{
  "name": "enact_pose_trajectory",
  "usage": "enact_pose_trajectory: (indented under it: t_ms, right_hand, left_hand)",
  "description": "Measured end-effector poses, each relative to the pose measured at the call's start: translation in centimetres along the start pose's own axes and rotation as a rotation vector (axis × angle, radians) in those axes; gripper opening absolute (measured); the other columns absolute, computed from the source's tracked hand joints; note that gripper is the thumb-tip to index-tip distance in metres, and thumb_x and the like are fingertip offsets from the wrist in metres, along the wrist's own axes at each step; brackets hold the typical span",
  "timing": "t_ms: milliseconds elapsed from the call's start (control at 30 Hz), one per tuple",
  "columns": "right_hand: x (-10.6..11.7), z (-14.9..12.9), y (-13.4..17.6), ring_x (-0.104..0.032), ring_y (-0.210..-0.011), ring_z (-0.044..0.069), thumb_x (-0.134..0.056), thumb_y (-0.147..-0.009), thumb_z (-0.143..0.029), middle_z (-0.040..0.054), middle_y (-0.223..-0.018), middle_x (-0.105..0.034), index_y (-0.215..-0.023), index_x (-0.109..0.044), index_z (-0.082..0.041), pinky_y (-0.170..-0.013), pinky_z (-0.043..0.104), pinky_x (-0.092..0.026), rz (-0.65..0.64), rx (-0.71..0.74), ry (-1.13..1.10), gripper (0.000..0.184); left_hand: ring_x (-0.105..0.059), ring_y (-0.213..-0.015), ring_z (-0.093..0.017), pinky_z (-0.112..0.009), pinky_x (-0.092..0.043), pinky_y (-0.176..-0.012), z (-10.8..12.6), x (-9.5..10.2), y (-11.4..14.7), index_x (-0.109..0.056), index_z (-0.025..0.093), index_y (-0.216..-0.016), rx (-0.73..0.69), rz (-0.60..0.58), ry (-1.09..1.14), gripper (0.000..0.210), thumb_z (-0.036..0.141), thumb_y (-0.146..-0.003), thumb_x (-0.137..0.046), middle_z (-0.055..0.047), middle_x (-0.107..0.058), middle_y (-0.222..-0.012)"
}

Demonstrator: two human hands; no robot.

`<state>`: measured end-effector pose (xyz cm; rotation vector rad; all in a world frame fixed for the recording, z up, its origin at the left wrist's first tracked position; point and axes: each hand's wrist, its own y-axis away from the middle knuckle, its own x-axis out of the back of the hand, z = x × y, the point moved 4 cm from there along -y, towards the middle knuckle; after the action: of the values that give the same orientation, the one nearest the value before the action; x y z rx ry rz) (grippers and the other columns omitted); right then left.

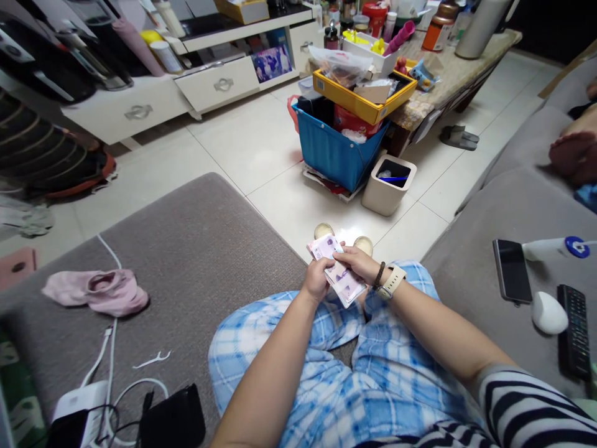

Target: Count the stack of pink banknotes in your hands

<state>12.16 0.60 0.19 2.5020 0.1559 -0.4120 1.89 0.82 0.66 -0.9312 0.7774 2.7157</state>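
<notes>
A stack of pinkish-purple banknotes (pixel 344 281) is held in front of my knees, tilted, with printed faces upward. My left hand (pixel 318 279) grips its left edge, the thumb lying across the top note. From the right, my right hand (pixel 358 262) closes on the same stack, its thumb on the upper face near the left thumb. The fingers beneath the notes are mostly hidden. A cream watch (pixel 392 282) and a dark braided bracelet (pixel 380 274) circle my right wrist.
Pink cloth shoes (pixel 100 291), a power strip (pixel 79 401) and cables lie on the grey sofa at left. At right are a phone (pixel 512 271), a white rounded object (pixel 550 313) and a remote (pixel 574 330). A bin (pixel 389 186) and blue basket (pixel 338 146) stand ahead.
</notes>
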Motion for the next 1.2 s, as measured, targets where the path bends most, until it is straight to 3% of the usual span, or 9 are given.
enact_pose_trajectory:
  t_ms: [133,300,533,633,867,1067,1200]
  right_hand:
    - [0.2,0.6,0.2,-0.053,-0.052,0.014,-0.082,-0.076,-0.042,0.0029,-0.059,-0.064,-0.070,-0.067,-0.017,-0.049,0.026,-0.037,-0.036,-0.045,0.021,0.030]
    - [0.0,1.5,-0.4,-0.051,-0.050,0.015,-0.084,-0.072,-0.058,0.0044,-0.055,-0.064,-0.064,-0.067,-0.018,-0.047,0.027,-0.036,-0.032,-0.048,0.093,0.044]
    - [-0.3,1.3,-1.0,-0.054,-0.059,0.018,-0.079,-0.077,-0.052,0.0021,-0.053,-0.058,-0.052,-0.057,-0.022,-0.054,0.030,-0.038,0.183,0.062,0.275,0.045]
    - [-0.6,1.3,-0.9,-0.048,-0.055,0.015,-0.079,-0.073,-0.059,-0.0003,-0.053,-0.054,-0.054,-0.056,-0.023,-0.052,0.029,-0.036,0.213,0.115,0.267,0.047]
    - [-0.5,2.4,0.5,-0.042,-0.048,0.012,-0.080,-0.062,-0.073,-0.0018,-0.052,-0.052,-0.063,-0.059,-0.022,-0.046,0.026,-0.030,0.072,0.086,0.138,0.056]
    - [0.0,2.8,2.0,-0.053,-0.058,0.013,-0.084,-0.064,-0.067,0.0000,-0.065,-0.064,-0.076,-0.065,-0.018,-0.056,0.026,-0.040,0.104,0.131,0.056,0.054]
    - [0.0,2.7,2.9,-0.057,-0.062,0.015,-0.084,-0.067,-0.063,0.0017,-0.072,-0.068,-0.085,-0.068,-0.016,-0.061,0.028,-0.044,0.104,0.145,0.060,0.052]
  left_hand:
    - [-0.070,-0.112,-0.035,-0.041,-0.054,-0.098,0.5,0.0,0.0,-0.075,0.012,-0.109,-0.015,-0.024,-0.026,0.055,0.024,-0.057,-0.065,-0.011,-0.079,-0.094]
    - [-0.073,-0.106,-0.035,-0.042,-0.056,-0.095,0.9,0.5,-0.4,-0.075,0.013,-0.105,-0.037,0.034,-0.014,0.054,0.021,-0.052,-0.064,-0.010,-0.079,-0.089]
    - [-0.075,-0.096,-0.033,-0.043,-0.057,-0.093,0.7,1.0,-1.5,-0.074,0.016,-0.104,-0.035,0.178,0.062,0.059,0.016,-0.046,-0.059,-0.007,-0.077,-0.081]
    - [-0.076,-0.094,-0.032,-0.042,-0.058,-0.093,1.3,1.1,-1.9,-0.073,0.016,-0.104,-0.034,0.200,0.098,0.062,0.013,-0.044,-0.058,-0.007,-0.076,-0.080]
    - [-0.074,-0.103,-0.031,-0.045,-0.056,-0.098,2.8,0.6,-1.4,-0.071,0.017,-0.116,-0.017,0.118,0.196,0.068,0.012,-0.049,-0.061,-0.008,-0.078,-0.096]
    - [-0.071,-0.111,-0.032,-0.049,-0.052,-0.104,2.6,-0.1,-0.4,-0.067,0.018,-0.127,0.069,-0.030,0.273,0.071,0.015,-0.056,-0.063,-0.011,-0.078,-0.111]
    - [-0.073,-0.106,-0.032,-0.050,-0.053,-0.100,2.7,-0.6,0.2,-0.066,0.016,-0.128,0.074,-0.102,0.357,0.062,0.020,-0.065,-0.063,-0.010,-0.077,-0.099]
